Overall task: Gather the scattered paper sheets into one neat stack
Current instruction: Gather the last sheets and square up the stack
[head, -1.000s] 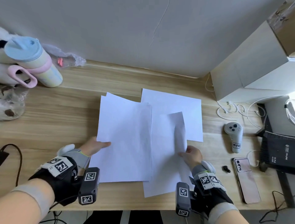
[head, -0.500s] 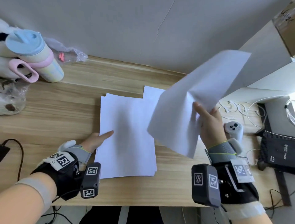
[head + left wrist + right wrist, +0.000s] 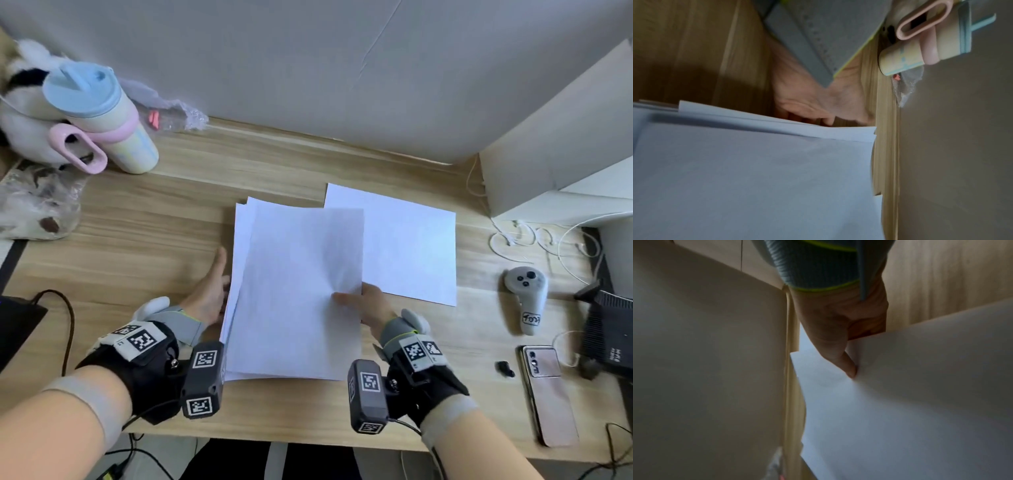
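Observation:
A loose stack of white paper sheets [image 3: 294, 291] lies mid-desk, its edges uneven at the top left. My right hand [image 3: 359, 303] pinches the top sheet [image 3: 900, 402] at its right edge, thumb [image 3: 846, 366] pressed on top and the other fingers hidden beneath. My left hand [image 3: 212, 291] lies flat on the desk, fingers straight against the stack's left edge; in the left wrist view the left hand [image 3: 818, 105] meets the stack's [image 3: 756, 178] sheet edges. One more single sheet [image 3: 411, 246] lies flat to the right, partly under the stack.
A pastel tumbler [image 3: 102, 116] and a plush toy [image 3: 24, 102] stand at the back left, above a plastic bag [image 3: 37, 209]. On the right are a white box [image 3: 555, 164], white cables [image 3: 513, 240], a controller [image 3: 525, 298], a phone [image 3: 548, 394] and a black device [image 3: 609, 335].
My right hand lifted a sheet from the right side, swung it over and brought it down on top of the stack. My left hand slid off the stack to its left edge.

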Tool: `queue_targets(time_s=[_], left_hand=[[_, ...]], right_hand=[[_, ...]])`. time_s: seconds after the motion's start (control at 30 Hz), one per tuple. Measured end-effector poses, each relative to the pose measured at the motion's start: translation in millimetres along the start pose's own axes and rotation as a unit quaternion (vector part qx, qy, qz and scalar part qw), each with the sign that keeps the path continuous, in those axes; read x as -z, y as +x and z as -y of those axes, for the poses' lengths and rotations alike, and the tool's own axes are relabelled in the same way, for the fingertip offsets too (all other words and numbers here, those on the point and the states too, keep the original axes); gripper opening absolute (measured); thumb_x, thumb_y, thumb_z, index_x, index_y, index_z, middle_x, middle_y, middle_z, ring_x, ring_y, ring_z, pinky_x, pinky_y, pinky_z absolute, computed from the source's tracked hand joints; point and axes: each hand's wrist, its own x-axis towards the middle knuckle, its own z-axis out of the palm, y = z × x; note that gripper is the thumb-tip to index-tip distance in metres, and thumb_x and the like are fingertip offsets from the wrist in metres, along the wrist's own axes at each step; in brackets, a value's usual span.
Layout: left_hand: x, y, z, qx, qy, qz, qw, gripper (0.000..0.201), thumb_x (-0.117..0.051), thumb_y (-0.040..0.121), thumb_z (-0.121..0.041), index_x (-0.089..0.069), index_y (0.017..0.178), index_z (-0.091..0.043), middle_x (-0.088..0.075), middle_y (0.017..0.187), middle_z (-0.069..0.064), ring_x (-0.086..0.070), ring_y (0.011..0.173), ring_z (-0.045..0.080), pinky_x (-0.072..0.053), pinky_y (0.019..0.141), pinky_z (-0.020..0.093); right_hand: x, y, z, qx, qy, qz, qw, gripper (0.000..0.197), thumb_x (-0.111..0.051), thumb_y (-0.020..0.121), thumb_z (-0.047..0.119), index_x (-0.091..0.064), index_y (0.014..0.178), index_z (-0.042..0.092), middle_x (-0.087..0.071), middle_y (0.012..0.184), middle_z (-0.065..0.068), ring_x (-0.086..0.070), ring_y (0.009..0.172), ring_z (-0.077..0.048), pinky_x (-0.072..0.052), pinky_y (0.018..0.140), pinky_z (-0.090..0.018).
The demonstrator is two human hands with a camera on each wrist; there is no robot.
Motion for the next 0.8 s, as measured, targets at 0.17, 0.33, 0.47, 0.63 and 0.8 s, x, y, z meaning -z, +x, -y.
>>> queue_targets(time_s=[0.17,0.33,0.47,0.63,0.8], left_hand=[[-7.9,-1.7,-0.1,-0.1,0.136,-0.059,0.984,0.043,-0.064,0.085,-0.008,-0.054,0.126,-0.001,-0.06,0.129,0.015,-0.059,0.115,0.03,-0.045,0.092,0.033],[-9.9,-0.5,-5.9,-0.133,0.092,-0.027,0.987,0.029,-0.058,0.087,0.001,-0.059,0.116,-0.002,-0.06,0.126,0.017,-0.061,0.096,0.024,-0.05,0.083,0.032],[-22.6,1.2,-13.9,-0.139,0.055,-0.001,0.989,0.032,-0.057,0.087,0.001,-0.058,0.119,-0.002,-0.062,0.12,0.013,-0.062,0.095,0.021,-0.05,0.08,0.026],[-48.1,12.5,-22.8,-0.137,0.073,-0.011,0.988,0.025,-0.058,0.086,0.001,-0.061,0.11,-0.005,-0.061,0.125,0.016,-0.062,0.089,0.017,-0.05,0.082,0.028],[-62.9,18.5,-21.5,-0.132,0.134,-0.072,0.979,0.033,-0.055,0.087,0.006,-0.056,0.119,0.008,-0.059,0.126,0.024,-0.055,0.096,0.023,-0.047,0.071,0.027]], right_hand=[[-1.8,3.8,-2.4,0.028,-0.022,-0.042,0.998,0.013,-0.065,0.084,0.027,-0.062,0.082,0.014,-0.066,0.079,-0.002,-0.062,0.071,-0.019,-0.053,0.068,-0.033],[55.1,13.4,-17.5,-0.005,0.03,-0.323,0.946,0.016,-0.059,0.085,0.023,-0.067,0.097,0.015,-0.068,0.101,-0.008,-0.059,0.087,-0.024,-0.042,0.076,-0.028],[104.4,19.2,-42.9,-0.112,0.057,-0.414,0.901,0.047,-0.068,0.075,0.028,-0.059,0.119,0.016,-0.049,0.132,-0.017,-0.055,0.112,-0.039,-0.043,0.099,-0.043],[125.2,17.9,-50.7,-0.102,0.083,-0.399,0.907,0.051,-0.073,0.076,0.022,-0.057,0.117,-0.003,-0.061,0.117,-0.022,-0.058,0.107,-0.038,-0.045,0.097,-0.046],[126.3,22.6,-46.7,-0.091,0.152,-0.33,0.927,0.036,-0.072,0.078,0.017,-0.065,0.109,0.001,-0.059,0.095,-0.007,-0.052,0.09,-0.022,-0.043,0.085,-0.032]])
